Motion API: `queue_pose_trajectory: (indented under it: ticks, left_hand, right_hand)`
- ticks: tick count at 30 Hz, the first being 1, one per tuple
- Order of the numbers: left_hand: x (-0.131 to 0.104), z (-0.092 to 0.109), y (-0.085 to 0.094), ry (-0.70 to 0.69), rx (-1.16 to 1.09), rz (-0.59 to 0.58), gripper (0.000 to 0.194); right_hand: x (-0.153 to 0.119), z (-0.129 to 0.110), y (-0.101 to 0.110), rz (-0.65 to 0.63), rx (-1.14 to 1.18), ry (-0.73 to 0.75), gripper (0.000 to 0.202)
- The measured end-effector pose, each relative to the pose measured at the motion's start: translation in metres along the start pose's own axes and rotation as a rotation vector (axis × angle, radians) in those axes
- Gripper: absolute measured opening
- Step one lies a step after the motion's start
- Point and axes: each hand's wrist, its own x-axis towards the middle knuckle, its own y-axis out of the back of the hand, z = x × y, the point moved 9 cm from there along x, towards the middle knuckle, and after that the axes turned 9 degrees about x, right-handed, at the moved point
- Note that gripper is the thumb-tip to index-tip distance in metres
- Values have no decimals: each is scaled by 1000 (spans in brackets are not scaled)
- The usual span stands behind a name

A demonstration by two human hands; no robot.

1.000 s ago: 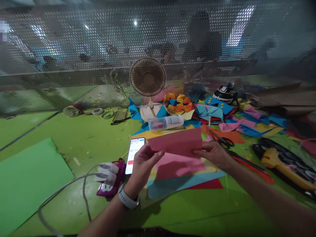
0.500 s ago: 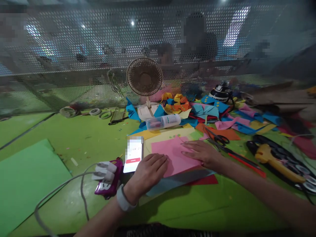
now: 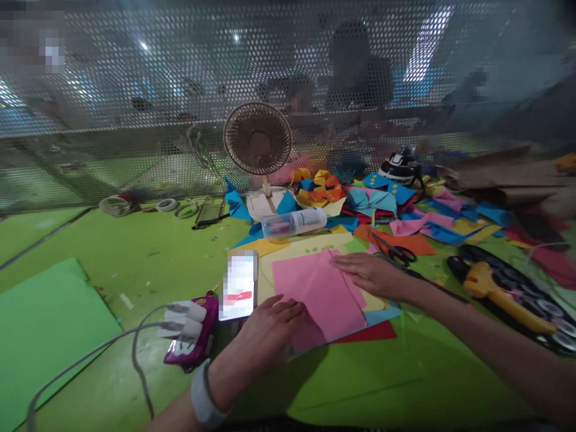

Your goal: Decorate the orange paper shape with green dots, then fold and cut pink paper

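A pink sheet of paper (image 3: 321,300) with a diagonal line across it lies on a stack of coloured papers. My left hand (image 3: 270,327) rests open on its lower left part, fingers stretched out. Flat and open, my right hand (image 3: 366,273) touches the sheet's upper right side with its fingertips. Under the pink sheet, edges of a pale yellow sheet (image 3: 297,247), a light blue sheet (image 3: 382,315) and a red sheet (image 3: 371,332) stick out. A lit phone (image 3: 240,285) lies just left of the stack.
White plugs (image 3: 184,324) with cables sit on a purple power strip (image 3: 204,336). Behind the stack are a plastic bottle (image 3: 294,223), a small fan (image 3: 258,138) and folded paper pieces (image 3: 321,189). Scissors (image 3: 400,255) and a yellow-handled tool (image 3: 508,297) lie right; green paper (image 3: 49,336) lies left.
The pink sheet now spreads further toward me, covering much of the blue sheet that showed below it. My left hand has moved slightly nearer me; my right hand has shifted a little up and left.
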Motion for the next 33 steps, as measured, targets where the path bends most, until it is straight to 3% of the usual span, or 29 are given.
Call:
queue_pose_trajectory:
  ticks: [5, 9, 11, 13, 16, 26, 33]
  left_hand:
    - [28, 0, 9, 109, 33, -57, 15]
    - [56, -5, 2, 230, 69, -32, 24]
    - [67, -11, -2, 323, 97, 39, 26]
    - [77, -13, -5, 349, 111, 143, 34]
    - [87, -17, -15, 357, 97, 194, 44]
    - [84, -19, -19, 337, 60, 218, 57]
    - [58, -11, -14, 298, 39, 162, 59]
  right_hand:
    - [30, 14, -11, 112, -246, -91, 51]
    - [35, 21, -28, 87, -310, -102, 52]
    - [33, 23, -32, 86, -315, -99, 49]
    - [31, 24, -34, 84, -323, -93, 47]
    - [29, 25, -37, 76, -336, -73, 47]
    - [28, 28, -40, 79, -315, -60, 47]
    - [28, 27, -40, 76, -309, -109, 50]
